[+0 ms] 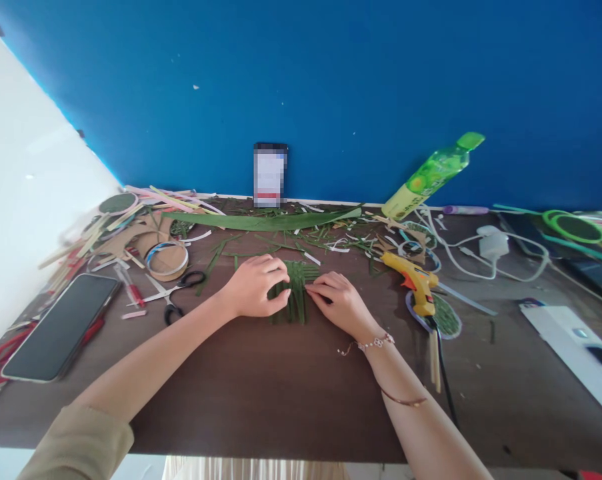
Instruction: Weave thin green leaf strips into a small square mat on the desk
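Note:
A small mat of woven green leaf strips [295,293] lies flat on the dark table between my hands. Bent over its left edge is my left hand [258,287], thumb and fingers apart, the fingertips resting on the strips. At the right edge my right hand [338,303] has thumb and index finger pressed together at a strip end; the exact spot is partly covered by the fingers. Some loose strip ends stick out at the mat's upper right. Behind it stretches one long green leaf [271,220].
Scissors [173,293], a tape roll [167,260] and a large phone [63,327] lie left. Another phone [270,175] leans on the blue wall. Right are a yellow glue gun [415,283], a tilted green bottle [433,177] and a white charger [493,243]. Leaf scraps litter the back.

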`<state>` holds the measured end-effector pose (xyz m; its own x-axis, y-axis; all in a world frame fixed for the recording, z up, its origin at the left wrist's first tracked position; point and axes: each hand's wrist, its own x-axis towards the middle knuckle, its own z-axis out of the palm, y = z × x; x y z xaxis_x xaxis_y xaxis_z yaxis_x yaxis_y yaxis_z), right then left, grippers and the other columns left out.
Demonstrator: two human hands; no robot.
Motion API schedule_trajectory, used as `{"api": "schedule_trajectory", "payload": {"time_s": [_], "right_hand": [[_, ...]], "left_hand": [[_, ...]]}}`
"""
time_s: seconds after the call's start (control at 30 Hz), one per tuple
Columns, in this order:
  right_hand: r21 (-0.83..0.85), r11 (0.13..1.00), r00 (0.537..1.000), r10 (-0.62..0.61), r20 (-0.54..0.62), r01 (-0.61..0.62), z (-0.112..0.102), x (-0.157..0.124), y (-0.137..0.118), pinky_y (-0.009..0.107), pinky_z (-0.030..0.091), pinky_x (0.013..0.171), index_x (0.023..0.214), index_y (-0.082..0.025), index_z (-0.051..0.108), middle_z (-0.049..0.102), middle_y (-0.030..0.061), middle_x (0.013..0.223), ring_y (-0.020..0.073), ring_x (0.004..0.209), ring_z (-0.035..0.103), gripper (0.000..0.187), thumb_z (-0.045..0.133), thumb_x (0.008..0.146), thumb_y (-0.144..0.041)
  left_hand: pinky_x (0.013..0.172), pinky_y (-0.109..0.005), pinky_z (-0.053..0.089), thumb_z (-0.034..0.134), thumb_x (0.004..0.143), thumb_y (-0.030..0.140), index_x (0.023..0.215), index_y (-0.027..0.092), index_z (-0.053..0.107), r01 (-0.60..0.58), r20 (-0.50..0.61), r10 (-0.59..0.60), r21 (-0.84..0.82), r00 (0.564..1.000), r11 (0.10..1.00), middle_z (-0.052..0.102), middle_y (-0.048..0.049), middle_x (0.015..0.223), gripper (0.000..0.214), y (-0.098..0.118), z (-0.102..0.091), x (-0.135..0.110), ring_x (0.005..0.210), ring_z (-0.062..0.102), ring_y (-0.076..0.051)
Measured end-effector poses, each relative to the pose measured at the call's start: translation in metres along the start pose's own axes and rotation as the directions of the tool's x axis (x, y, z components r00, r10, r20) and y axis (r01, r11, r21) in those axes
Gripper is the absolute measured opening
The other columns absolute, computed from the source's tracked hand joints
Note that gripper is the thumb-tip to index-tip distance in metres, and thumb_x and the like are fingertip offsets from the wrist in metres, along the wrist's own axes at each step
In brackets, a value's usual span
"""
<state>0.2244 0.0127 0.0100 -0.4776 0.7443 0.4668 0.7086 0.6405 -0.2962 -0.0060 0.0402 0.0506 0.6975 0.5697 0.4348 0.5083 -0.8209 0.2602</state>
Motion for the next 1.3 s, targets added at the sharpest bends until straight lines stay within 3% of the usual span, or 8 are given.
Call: {"api": "schedule_trajectory", "payload": {"time_s": [0.1, 0.2, 0.33, 0.5, 0.83, 1.3], "right_hand": [[0.009, 1.0, 1.0, 0.007, -0.001, -0.007, 0.001, 0.001, 0.0, 0.034, 0.046, 0.071, 0.087, -0.019, 0.068, 0.065, 0.005, 0.079, 0.017, 0.076, 0.056, 0.017, 0.052, 0.088, -0.017], [0.007, 1.0, 1.0, 0.005, 0.006, -0.005, 0.001, 0.002, 0.0, 0.034, 0.047, 0.072, 0.086, -0.02, 0.068, 0.065, 0.005, 0.08, 0.0169, 0.075, 0.056, 0.017, 0.051, 0.088, -0.016], [0.01, 1.0, 1.0, 0.015, 0.014, -0.015, 0.001, 0.002, 0.0, 0.034, 0.047, 0.074, 0.087, -0.02, 0.067, 0.066, 0.0047, 0.08, 0.0167, 0.077, 0.056, 0.017, 0.051, 0.089, -0.016], [0.022, 0.999, 1.0, 0.028, 0.013, -0.028, 0.004, 0.002, 0.001, 0.034, 0.048, 0.074, 0.089, -0.02, 0.067, 0.065, 0.0047, 0.081, 0.0169, 0.077, 0.056, 0.017, 0.051, 0.089, -0.016], [0.039, 0.999, 1.0, 0.015, 0.018, -0.016, 0.005, 0.004, 0.001, 0.036, 0.049, 0.073, 0.09, -0.022, 0.068, 0.066, 0.0051, 0.081, 0.0179, 0.077, 0.057, 0.018, 0.05, 0.088, -0.017], [0.049, 0.998, 0.999, 0.032, 0.015, -0.032, 0.004, 0.004, -0.001, 0.035, 0.049, 0.072, 0.089, -0.02, 0.067, 0.065, 0.0051, 0.081, 0.0178, 0.077, 0.057, 0.017, 0.051, 0.088, -0.016]], "left_hand": [[0.083, -0.038, 0.043, 0.055, 0.078, 0.047, 0.098, 0.015, 0.062, -0.005, 0.123, 0.002, 0.025, 0.992, 1.0, 0.063, -0.0084, 0.099, 0.039, 0.004, 0.002, -0.007, 0.094, 0.054, -0.024], [0.091, -0.041, 0.039, 0.055, 0.076, 0.057, 0.111, 0.016, 0.061, -0.022, 0.108, 0.016, 0.062, 0.994, 0.998, 0.06, -0.0107, 0.111, 0.054, 0.009, 0.014, -0.021, 0.107, 0.05, -0.027], [0.094, -0.043, 0.035, 0.051, 0.081, 0.056, 0.107, 0.02, 0.065, -0.029, 0.092, 0.019, 0.112, 0.996, 0.993, 0.062, -0.0085, 0.111, 0.047, 0.011, 0.029, -0.034, 0.107, 0.051, -0.026], [0.097, -0.042, 0.033, 0.049, 0.083, 0.054, 0.102, 0.019, 0.068, -0.034, 0.037, 0.03, 0.108, 0.999, 0.994, 0.065, -0.0072, 0.11, 0.043, 0.01, 0.033, -0.037, 0.107, 0.053, -0.025], [0.092, -0.043, 0.035, 0.057, 0.078, 0.048, 0.092, 0.02, 0.069, 0.102, -0.046, -0.099, 0.065, 0.994, 0.993, 0.069, -0.004, 0.103, 0.034, 0.019, 0.035, -0.038, 0.099, 0.057, -0.023], [0.092, -0.039, 0.035, 0.053, 0.087, 0.042, 0.087, 0.022, 0.069, -0.076, -0.025, 0.08, 0.124, 0.996, 0.989, 0.068, -0.0023, 0.102, 0.025, 0.017, 0.035, -0.039, 0.098, 0.055, -0.02]]}}
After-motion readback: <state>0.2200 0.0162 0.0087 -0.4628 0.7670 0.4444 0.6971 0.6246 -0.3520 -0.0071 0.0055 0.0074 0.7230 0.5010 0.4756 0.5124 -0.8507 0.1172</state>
